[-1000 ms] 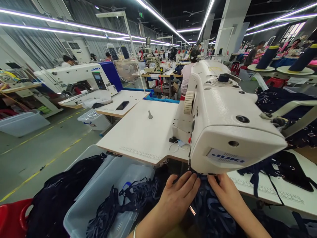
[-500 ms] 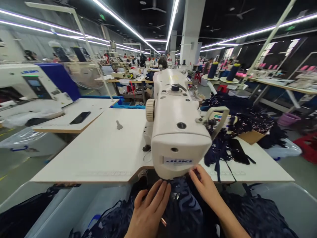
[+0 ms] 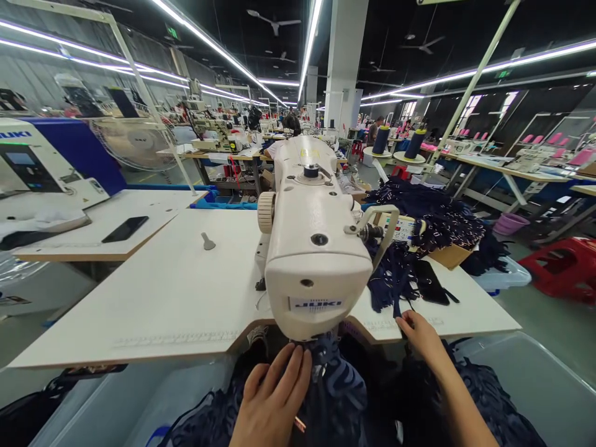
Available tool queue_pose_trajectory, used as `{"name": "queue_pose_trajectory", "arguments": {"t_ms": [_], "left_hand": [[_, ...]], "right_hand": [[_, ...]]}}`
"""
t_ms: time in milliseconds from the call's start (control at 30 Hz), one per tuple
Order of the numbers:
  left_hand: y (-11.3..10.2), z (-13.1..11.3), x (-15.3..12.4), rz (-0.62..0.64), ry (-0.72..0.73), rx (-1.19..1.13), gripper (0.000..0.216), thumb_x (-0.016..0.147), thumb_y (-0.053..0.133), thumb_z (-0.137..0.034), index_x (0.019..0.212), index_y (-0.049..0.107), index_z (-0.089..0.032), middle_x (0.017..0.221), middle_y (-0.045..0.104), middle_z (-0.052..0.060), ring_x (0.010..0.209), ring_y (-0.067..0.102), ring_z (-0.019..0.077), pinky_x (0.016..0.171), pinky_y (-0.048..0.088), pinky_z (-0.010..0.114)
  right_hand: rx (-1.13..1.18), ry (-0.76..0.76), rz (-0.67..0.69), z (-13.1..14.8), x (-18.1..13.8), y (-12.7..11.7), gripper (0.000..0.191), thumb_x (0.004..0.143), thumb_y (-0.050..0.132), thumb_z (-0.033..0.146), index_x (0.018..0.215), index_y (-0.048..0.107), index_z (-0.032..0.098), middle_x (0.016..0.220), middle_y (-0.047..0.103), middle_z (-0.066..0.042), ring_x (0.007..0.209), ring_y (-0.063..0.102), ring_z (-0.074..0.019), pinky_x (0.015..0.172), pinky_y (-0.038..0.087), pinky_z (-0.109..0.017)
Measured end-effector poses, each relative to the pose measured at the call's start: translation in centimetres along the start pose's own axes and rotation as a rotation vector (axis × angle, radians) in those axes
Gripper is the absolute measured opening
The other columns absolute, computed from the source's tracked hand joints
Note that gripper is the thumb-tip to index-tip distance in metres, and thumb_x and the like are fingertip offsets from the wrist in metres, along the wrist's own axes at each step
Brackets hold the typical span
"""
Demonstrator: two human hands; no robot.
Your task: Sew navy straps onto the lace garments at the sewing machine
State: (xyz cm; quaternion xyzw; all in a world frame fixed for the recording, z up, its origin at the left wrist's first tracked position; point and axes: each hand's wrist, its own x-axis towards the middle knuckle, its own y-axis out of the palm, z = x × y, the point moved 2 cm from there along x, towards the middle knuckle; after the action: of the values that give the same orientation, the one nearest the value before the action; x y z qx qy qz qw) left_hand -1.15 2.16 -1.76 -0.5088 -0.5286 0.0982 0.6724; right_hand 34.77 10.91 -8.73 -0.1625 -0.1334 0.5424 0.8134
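Note:
My left hand [image 3: 274, 394] lies with fingers together on dark navy fabric [image 3: 338, 379], just under the head of a white JUKI sewing machine [image 3: 319, 267]. It presses and grips the fabric there; its fingertips are partly hidden. A thin copper-coloured metal end [image 3: 299, 424] sticks out beside the palm; its kind cannot be made out. At the table's front edge on the right, my right hand [image 3: 419, 334] is closed in a pinch on a navy strap [image 3: 397, 305]. That strap hangs from a pile of navy straps [image 3: 388, 273] on the table.
A black phone [image 3: 431, 282] lies beside the strap pile; another phone [image 3: 125, 229] rests on the left table. A grey metal key-shaped piece [image 3: 207, 242] lies on the white tabletop [image 3: 186, 292]. Plastic bins [image 3: 535, 372] with navy straps stand below. A red stool [image 3: 563, 267] stands right.
My right hand has moved from beside the machine head to the right and closed on a strap. My left hand stays at the fabric. The view has shifted right.

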Motion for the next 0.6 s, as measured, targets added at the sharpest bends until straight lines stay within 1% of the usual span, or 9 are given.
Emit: {"name": "queue_pose_trajectory", "arguments": {"t_ms": [67, 133, 233, 300, 400, 467, 500, 567, 600], "left_hand": [[0.0, -0.2, 0.1, 0.008, 0.007, 0.023, 0.047, 0.093, 0.036, -0.012, 0.134, 0.053, -0.024, 0.126, 0.064, 0.002, 0.118, 0.052, 0.0197, 0.099, 0.024, 0.034], [0.1, -0.4, 0.2, 0.013, 0.011, 0.052, 0.045, 0.093, 0.036, -0.012, 0.132, 0.055, -0.024, 0.125, 0.065, 0.002, 0.117, 0.052, 0.0194, 0.100, 0.024, 0.033], [0.3, -0.7, 0.5, 0.011, 0.020, 0.105, 0.044, 0.091, 0.039, -0.010, 0.129, 0.057, -0.023, 0.121, 0.066, 0.003, 0.115, 0.052, 0.0201, 0.102, 0.025, 0.034], [0.2, -0.9, 0.8, -0.009, 0.039, 0.131, 0.039, 0.091, 0.040, -0.011, 0.125, 0.059, -0.019, 0.119, 0.066, 0.006, 0.116, 0.052, 0.0219, 0.102, 0.027, 0.036], [-0.5, -1.2, 1.2, -0.010, 0.122, 0.097, 0.031, 0.090, 0.038, -0.008, 0.106, 0.064, -0.014, 0.126, 0.060, 0.010, 0.124, 0.047, 0.0233, 0.104, 0.033, 0.035], [-1.1, -1.3, 1.2, 0.056, 0.186, 0.060, 0.029, 0.089, 0.037, -0.005, 0.096, 0.063, -0.013, 0.133, 0.055, 0.012, 0.129, 0.044, 0.0229, 0.106, 0.036, 0.033], [-1.4, -1.4, 1.1, 0.104, 0.207, 0.055, 0.027, 0.089, 0.037, -0.005, 0.094, 0.062, -0.013, 0.135, 0.053, 0.012, 0.131, 0.043, 0.0224, 0.107, 0.037, 0.033], [-2.0, -1.3, 0.6, 0.193, 0.216, 0.078, 0.019, 0.091, 0.043, -0.011, 0.095, 0.061, -0.013, 0.138, 0.051, 0.013, 0.132, 0.042, 0.0225, 0.108, 0.036, 0.032], [-2.3, -1.3, 0.4, 0.232, 0.215, 0.087, 0.015, 0.092, 0.048, -0.020, 0.097, 0.060, -0.013, 0.140, 0.049, 0.015, 0.133, 0.041, 0.0237, 0.108, 0.037, 0.032]], "right_hand": [[0.166, 0.016, -0.003, 0.9, 0.1, -0.7, 0.034, 0.064, 0.075, 0.048, 0.066, 0.055, 0.021, 0.058, 0.049, 0.006, 0.049, 0.039, -0.0109, 0.045, 0.035, -0.022], [0.362, 0.029, -0.027, 2.0, -0.1, -1.3, 0.041, 0.067, 0.071, 0.058, 0.075, 0.054, 0.022, 0.066, 0.050, 0.006, 0.049, 0.039, -0.0091, 0.042, 0.034, -0.020], [0.615, 0.043, -0.015, 4.1, -1.3, -1.0, 0.046, 0.071, 0.065, 0.066, 0.079, 0.050, 0.023, 0.069, 0.044, 0.006, 0.052, 0.038, -0.0074, 0.043, 0.037, -0.017], [0.752, 0.095, 0.076, 5.8, -2.8, 0.4, 0.039, 0.074, 0.069, 0.057, 0.081, 0.053, 0.022, 0.067, 0.038, 0.007, 0.053, 0.036, -0.0069, 0.045, 0.038, -0.015], [0.971, 0.304, 0.337, 8.4, -5.8, 3.6, 0.026, 0.078, 0.071, 0.040, 0.089, 0.063, 0.019, 0.068, 0.039, 0.005, 0.051, 0.033, -0.0068, 0.042, 0.037, -0.015], [0.965, 0.385, 0.505, 10.1, -7.8, 5.4, 0.030, 0.084, 0.064, 0.046, 0.094, 0.066, 0.018, 0.074, 0.048, 0.001, 0.052, 0.036, -0.0075, 0.042, 0.037, -0.018], [0.894, 0.375, 0.560, 10.7, -8.5, 6.0, 0.034, 0.087, 0.058, 0.051, 0.094, 0.067, 0.018, 0.077, 0.051, 0.000, 0.053, 0.038, -0.0080, 0.043, 0.038, -0.020], [0.690, 0.292, 0.621, 11.6, -9.3, 6.9, 0.042, 0.090, 0.051, 0.057, 0.092, 0.067, 0.018, 0.078, 0.052, 0.000, 0.053, 0.039, -0.0087, 0.046, 0.037, -0.023], [0.586, 0.234, 0.637, 11.9, -9.3, 7.2, 0.043, 0.090, 0.050, 0.059, 0.091, 0.066, 0.019, 0.075, 0.051, 0.001, 0.052, 0.039, -0.0089, 0.047, 0.037, -0.024]]}}
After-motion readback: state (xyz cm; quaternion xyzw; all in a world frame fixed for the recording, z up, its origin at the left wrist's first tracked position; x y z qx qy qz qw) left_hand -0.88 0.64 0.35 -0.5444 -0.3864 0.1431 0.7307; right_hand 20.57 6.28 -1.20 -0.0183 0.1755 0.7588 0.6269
